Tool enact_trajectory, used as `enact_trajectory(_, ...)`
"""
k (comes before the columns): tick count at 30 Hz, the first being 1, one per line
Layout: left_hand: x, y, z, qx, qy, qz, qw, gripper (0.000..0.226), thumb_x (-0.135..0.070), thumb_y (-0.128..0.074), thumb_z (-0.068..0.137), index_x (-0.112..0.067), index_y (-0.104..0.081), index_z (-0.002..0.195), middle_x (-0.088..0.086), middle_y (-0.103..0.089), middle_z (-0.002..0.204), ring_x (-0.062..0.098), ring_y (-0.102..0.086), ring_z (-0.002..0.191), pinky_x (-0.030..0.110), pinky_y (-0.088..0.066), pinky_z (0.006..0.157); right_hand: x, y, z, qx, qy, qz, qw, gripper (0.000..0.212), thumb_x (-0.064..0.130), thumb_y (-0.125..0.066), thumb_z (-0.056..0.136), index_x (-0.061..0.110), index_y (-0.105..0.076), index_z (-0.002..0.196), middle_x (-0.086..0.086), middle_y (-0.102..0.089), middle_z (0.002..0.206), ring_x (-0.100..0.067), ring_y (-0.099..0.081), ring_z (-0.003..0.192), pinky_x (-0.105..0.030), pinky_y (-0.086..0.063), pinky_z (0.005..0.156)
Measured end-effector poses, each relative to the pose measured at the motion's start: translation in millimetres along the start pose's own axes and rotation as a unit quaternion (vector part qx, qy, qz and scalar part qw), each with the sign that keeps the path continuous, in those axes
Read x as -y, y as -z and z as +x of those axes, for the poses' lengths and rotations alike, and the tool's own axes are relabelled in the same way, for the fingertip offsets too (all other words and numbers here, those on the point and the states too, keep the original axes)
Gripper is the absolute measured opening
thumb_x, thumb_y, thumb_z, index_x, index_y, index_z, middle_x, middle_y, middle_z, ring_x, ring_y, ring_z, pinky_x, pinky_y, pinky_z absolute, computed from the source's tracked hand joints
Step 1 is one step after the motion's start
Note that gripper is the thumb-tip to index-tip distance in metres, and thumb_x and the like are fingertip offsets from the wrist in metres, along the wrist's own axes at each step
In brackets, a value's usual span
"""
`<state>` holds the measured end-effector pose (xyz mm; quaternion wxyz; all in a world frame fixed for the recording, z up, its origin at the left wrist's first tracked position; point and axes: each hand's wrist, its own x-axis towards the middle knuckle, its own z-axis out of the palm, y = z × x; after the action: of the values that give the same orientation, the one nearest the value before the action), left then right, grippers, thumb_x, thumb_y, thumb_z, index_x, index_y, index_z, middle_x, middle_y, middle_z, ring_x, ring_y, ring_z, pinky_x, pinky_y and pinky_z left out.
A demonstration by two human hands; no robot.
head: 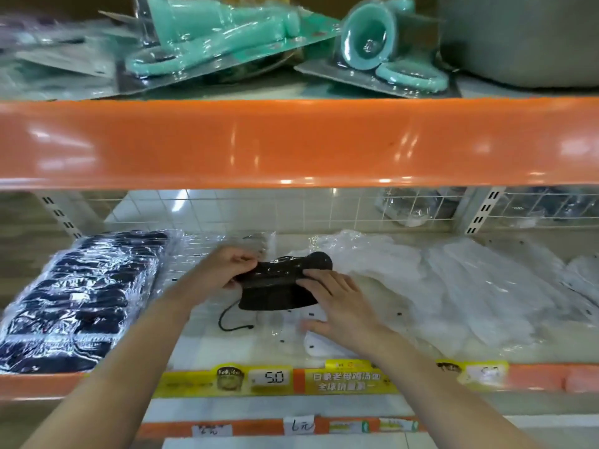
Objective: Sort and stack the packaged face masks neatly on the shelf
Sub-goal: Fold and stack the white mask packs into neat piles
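Observation:
A black face mask in clear wrap (278,286) lies at the middle of the shelf (227,351). My left hand (227,265) pinches its upper left edge. My right hand (337,299) grips its right side, fingers curled over the top and thumb spread below. A black ear loop (231,322) trails out to the front left. A row of packaged black masks (77,299) fills the shelf's left end. Packaged white masks (453,286) lie spread loosely over the right half. Another white mask (319,346) sits under my right wrist.
An orange shelf beam (291,140) crosses just above my hands. Teal blister-packed items (227,37) lie on the upper shelf. A wire grid (291,209) backs the shelf. Yellow price tags (269,379) line the front edge.

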<state>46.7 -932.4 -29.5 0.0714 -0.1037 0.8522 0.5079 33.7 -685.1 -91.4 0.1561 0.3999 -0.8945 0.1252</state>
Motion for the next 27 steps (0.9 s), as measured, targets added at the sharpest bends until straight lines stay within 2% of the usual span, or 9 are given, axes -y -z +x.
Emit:
enact_trajectory(3, 9.9, 18.7, -3.5, -0.005, 0.01, 0.023, 1.0, 0.009, -0.018, -0.059, 0.094, -0.021, -0.067, 0.094, 0.006, -0.068, 0.096, 0.018, -0.061, 0.089, 0.021, -0.045, 0.066, 18.9, -5.9, 13.4, -0.034, 0.005, -0.02, 0.999, 0.041, 0.038, -0.045, 0.079, 0.019, -0.067, 0.108, 0.001, -0.066, 0.11, -0.017, -0.062, 0.097, -0.027, -0.046, 0.079)
enact_trajectory(5, 14.2, 24.3, -6.4, 0.003, -0.011, 0.063, 0.998, 0.014, -0.018, -0.058, 0.095, -0.014, -0.068, 0.104, 0.011, -0.069, 0.103, 0.016, -0.06, 0.086, 0.02, -0.044, 0.067, 26.0, -12.5, 21.6, -0.079, 0.016, -0.038, 0.996, 0.021, 0.023, -0.062, 0.075, 0.017, -0.072, 0.092, 0.001, -0.068, 0.094, -0.019, -0.066, 0.079, -0.024, -0.048, 0.065)
enact_trajectory(7, 18.4, 26.2, -9.4, -0.022, -0.051, 0.15, 0.987, 0.025, -0.021, -0.058, 0.095, -0.011, -0.064, 0.117, 0.009, -0.067, 0.111, 0.016, -0.059, 0.092, 0.025, -0.046, 0.078, 31.1, -16.6, 28.5, -0.089, 0.026, -0.034, 0.995, 0.033, 0.01, -0.083, 0.057, 0.014, -0.07, 0.088, 0.0, -0.066, 0.087, -0.021, -0.063, 0.074, -0.027, -0.05, 0.062)
enact_trajectory(10, 20.2, 26.9, -16.7, -0.091, -0.149, 0.345, 0.922, 0.035, -0.033, -0.053, 0.096, -0.016, -0.059, 0.126, 0.003, -0.061, 0.122, 0.021, -0.056, 0.11, 0.035, -0.044, 0.092, 40.2, -20.8, 39.5, -0.082, 0.018, -0.049, 0.995, 0.047, -0.004, -0.081, 0.041, 0.01, -0.068, 0.084, -0.004, -0.06, 0.082, -0.023, -0.057, 0.07, -0.031, -0.05, 0.058)
enact_trajectory(16, 27.9, 35.9, -40.8, -0.082, -0.297, 0.491, 0.815, 0.045, -0.055, -0.044, 0.09, -0.022, -0.067, 0.111, -0.003, -0.066, 0.108, 0.021, -0.062, 0.102, 0.033, -0.048, 0.082, 81.9, -24.9, 65.3, -0.121, 0.029, -0.024, 0.992, 0.046, -0.006, -0.079, 0.045, 0.006, -0.065, 0.087, -0.009, -0.058, 0.081, -0.028, -0.057, 0.07, -0.032, -0.05, 0.059)
enact_trajectory(18, 44.7, 49.3, -47.6, -0.12, -0.345, 0.497, 0.787, 0.033, -0.045, -0.054, 0.081, -0.018, -0.072, 0.087, -0.001, -0.069, 0.085, 0.023, -0.068, 0.077, 0.031, -0.052, 0.063, 101.4, -30.0, 74.7, -0.135, 0.027, -0.015, 0.99, 0.038, -0.006, -0.077, 0.055, 0.006, -0.067, 0.089, -0.01, -0.06, 0.083, -0.03, -0.059, 0.073, -0.035, -0.052, 0.063)
enact_trajectory(20, 69.1, 66.5, -50.0, -0.188, -0.383, 0.49, 0.76, 0.013, -0.023, -0.076, 0.072, -0.018, -0.07, 0.083, -0.001, -0.066, 0.078, 0.024, -0.065, 0.071, 0.03, -0.051, 0.056, 121.3, -36.7, 84.4, -0.158, 0.029, -0.016, 0.987, 0.034, -0.005, -0.073, 0.059, 0.007, -0.068, 0.091, -0.009, -0.06, 0.084, -0.031, -0.059, 0.075, -0.037, -0.051, 0.064)
enact_trajectory(22, 88.4, 84.2, -59.1, -0.217, -0.399, 0.461, 0.762, 0.014, -0.008, -0.075, 0.075, -0.017, -0.068, 0.084, -0.001, -0.065, 0.081, 0.023, -0.062, 0.074, 0.033, -0.051, 0.057, 141.5, -42.0, 93.1, -0.175, 0.034, -0.012, 0.984, 0.032, -0.001, -0.07, 0.062, 0.01, -0.067, 0.092, -0.007, -0.06, 0.085, -0.03, -0.058, 0.078, -0.037, -0.051, 0.065)
enact_trajectory(27, 133.3, 127.4, -85.9, -0.275, -0.421, 0.456, 0.734, 0.011, -0.004, -0.07, 0.079, -0.011, -0.071, 0.088, 0.005, -0.068, 0.093, 0.026, -0.064, 0.087, 0.034, -0.047, 0.072, 182.0, -51.7, 106.1, -0.145, 0.082, -0.005, 0.986, 0.036, 0.007, -0.068, 0.07, 0.018, -0.068, 0.104, 0.001, -0.065, 0.098, -0.021, -0.058, 0.091, -0.032, -0.04, 0.079)
